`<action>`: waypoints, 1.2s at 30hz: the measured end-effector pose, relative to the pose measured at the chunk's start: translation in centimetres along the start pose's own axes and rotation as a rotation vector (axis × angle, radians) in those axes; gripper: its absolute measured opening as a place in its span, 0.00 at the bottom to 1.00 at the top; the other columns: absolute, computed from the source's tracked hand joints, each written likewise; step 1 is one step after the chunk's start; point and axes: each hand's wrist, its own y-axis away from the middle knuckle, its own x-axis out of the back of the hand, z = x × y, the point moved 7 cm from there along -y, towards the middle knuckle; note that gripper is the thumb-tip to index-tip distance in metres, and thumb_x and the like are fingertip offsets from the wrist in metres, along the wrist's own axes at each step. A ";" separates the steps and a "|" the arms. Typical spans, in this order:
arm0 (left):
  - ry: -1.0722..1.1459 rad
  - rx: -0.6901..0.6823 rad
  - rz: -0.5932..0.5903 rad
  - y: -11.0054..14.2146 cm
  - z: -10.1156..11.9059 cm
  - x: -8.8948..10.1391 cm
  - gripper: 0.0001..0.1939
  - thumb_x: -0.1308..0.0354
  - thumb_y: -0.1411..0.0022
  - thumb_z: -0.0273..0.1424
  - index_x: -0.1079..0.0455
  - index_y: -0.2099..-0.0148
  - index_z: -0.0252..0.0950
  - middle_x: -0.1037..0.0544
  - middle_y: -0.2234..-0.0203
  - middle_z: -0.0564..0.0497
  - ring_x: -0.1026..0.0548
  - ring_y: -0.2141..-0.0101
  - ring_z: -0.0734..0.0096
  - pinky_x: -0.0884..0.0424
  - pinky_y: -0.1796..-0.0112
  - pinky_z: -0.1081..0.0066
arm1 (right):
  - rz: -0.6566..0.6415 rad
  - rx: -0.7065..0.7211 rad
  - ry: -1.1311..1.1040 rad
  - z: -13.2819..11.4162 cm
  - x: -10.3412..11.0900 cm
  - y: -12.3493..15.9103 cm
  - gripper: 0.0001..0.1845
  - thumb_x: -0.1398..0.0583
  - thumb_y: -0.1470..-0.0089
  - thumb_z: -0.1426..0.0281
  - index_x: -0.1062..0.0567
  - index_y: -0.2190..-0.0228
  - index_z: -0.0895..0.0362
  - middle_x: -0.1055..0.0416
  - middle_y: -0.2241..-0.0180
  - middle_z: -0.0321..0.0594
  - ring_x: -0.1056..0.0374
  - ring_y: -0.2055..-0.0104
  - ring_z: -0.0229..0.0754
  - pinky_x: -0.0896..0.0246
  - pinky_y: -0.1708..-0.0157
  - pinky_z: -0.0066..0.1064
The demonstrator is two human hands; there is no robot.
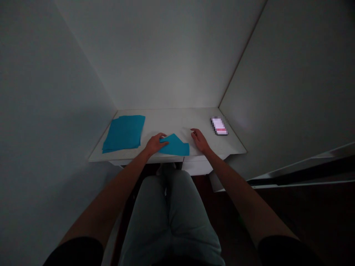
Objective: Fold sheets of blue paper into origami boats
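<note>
A folded sheet of blue paper (174,147) lies at the front edge of the white table, with a raised point at its top and a squared flap at its right end. My left hand (155,143) grips its left end, thumb on top and fingers behind. Just right of the paper, my right hand (199,140) hovers or rests near the tabletop, I cannot tell which. Its fingers are loosely bent and apart, holding nothing. At the table's left side is a stack of flat blue sheets (124,132), slightly out of line with each other.
A phone (219,126) with a lit, blurred screen lies at the right of the white table (177,120). Walls enclose the table at the back, left and right. Below the front edge is a white drawer front (196,167), and my legs are close under it.
</note>
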 end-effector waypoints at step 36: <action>-0.348 0.186 0.216 4.1 -3.6 1.7 0.32 0.31 0.39 0.52 0.30 0.43 0.38 0.30 0.41 0.36 0.34 0.37 0.42 0.37 0.37 0.48 | -0.208 0.153 0.380 -1.3 -1.9 0.5 0.32 0.35 0.38 0.46 0.24 0.41 0.51 0.25 0.46 0.51 0.30 0.46 0.61 0.36 0.44 0.55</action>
